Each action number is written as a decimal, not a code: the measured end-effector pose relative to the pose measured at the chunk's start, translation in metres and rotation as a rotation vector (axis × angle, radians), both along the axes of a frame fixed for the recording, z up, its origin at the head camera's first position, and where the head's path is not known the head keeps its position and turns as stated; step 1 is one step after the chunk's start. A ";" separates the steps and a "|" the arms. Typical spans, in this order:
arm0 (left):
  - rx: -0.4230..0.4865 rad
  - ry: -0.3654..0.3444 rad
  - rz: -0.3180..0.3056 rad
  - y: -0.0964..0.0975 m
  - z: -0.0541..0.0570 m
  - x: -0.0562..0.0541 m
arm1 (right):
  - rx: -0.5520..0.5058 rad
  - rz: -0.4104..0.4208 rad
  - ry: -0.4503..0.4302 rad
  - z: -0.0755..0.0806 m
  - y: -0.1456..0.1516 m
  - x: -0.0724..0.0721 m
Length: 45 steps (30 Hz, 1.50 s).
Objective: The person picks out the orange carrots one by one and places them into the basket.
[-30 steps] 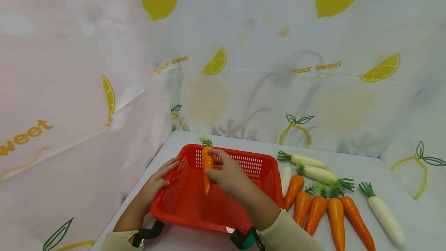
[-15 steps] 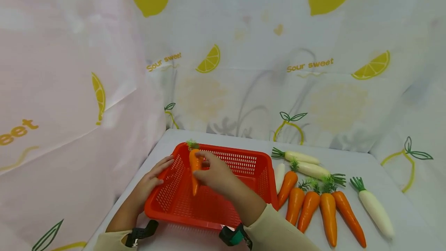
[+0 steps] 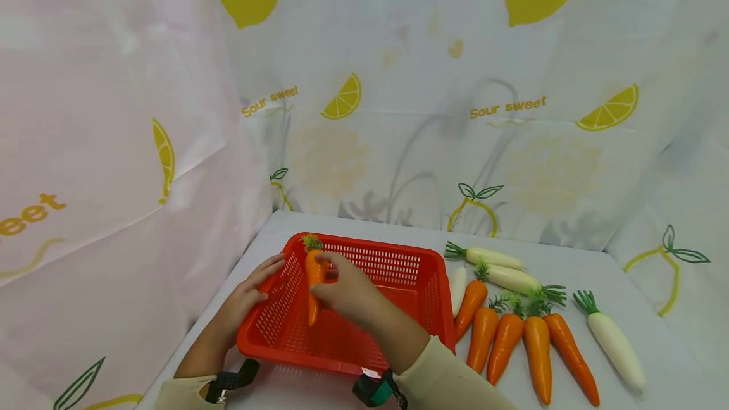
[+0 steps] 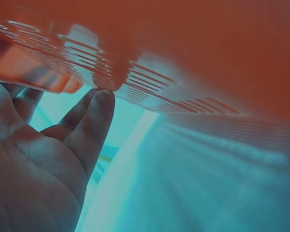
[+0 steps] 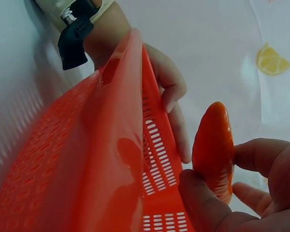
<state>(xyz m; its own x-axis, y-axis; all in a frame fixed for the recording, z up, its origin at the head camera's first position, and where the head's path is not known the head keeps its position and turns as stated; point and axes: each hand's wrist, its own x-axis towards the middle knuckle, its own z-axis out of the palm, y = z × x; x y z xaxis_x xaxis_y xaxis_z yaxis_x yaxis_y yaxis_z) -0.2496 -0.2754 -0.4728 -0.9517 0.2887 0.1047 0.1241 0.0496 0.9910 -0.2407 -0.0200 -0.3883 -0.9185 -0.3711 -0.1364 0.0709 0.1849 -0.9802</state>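
My right hand (image 3: 348, 290) pinches an orange carrot (image 3: 315, 269) between thumb and fingers, over the left part of a red plastic basket (image 3: 304, 357). Its green leafy top sits near the back rim and its tip points down toward the basket floor. In the right wrist view the carrot (image 5: 213, 145) shows tip first, with thumb and fingers on either side. My left hand (image 3: 246, 302) rests at the basket's left rim, fingers extended. The left wrist view shows those fingers (image 4: 99, 113) nearly straight, fingertips at the slotted wall.
Right of the basket lie several carrots (image 3: 535, 353) side by side. Behind them are white radishes (image 3: 512, 278) with green tops, and another white radish (image 3: 617, 347) lies farther right. A lemon-print cloth (image 3: 398, 144) stands behind the white table (image 3: 581, 264).
My right hand has brought the carrot left and slightly lower inside the basket. My left hand stays at the rim. The head view has shifted a little.
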 end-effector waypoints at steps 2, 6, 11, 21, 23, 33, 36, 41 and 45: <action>-0.003 0.002 -0.004 0.000 0.001 -0.001 | -0.006 -0.004 -0.006 0.000 -0.001 0.000; -0.005 -0.001 -0.005 -0.002 0.003 -0.002 | -0.032 0.006 -0.016 -0.001 -0.003 -0.002; -0.006 -0.005 -0.006 -0.004 0.004 -0.004 | 0.002 0.042 -0.047 -0.001 -0.003 -0.002; 0.008 0.029 -0.030 -0.004 0.003 -0.006 | 0.013 0.056 -0.033 0.000 0.002 0.002; 0.006 0.044 -0.037 -0.004 0.003 -0.006 | 0.022 0.055 -0.026 0.000 0.003 0.002; -0.006 0.034 -0.020 -0.002 0.004 -0.006 | 0.015 0.043 -0.040 0.001 0.007 0.004; -0.019 0.044 -0.016 -0.002 0.004 -0.005 | 0.020 0.038 -0.039 0.002 0.009 0.005; -0.020 0.043 -0.014 -0.002 0.001 -0.002 | 0.060 0.033 -0.004 0.002 0.014 0.009; 0.016 0.050 -0.035 -0.002 -0.003 -0.002 | 0.112 0.026 0.037 0.000 0.020 0.013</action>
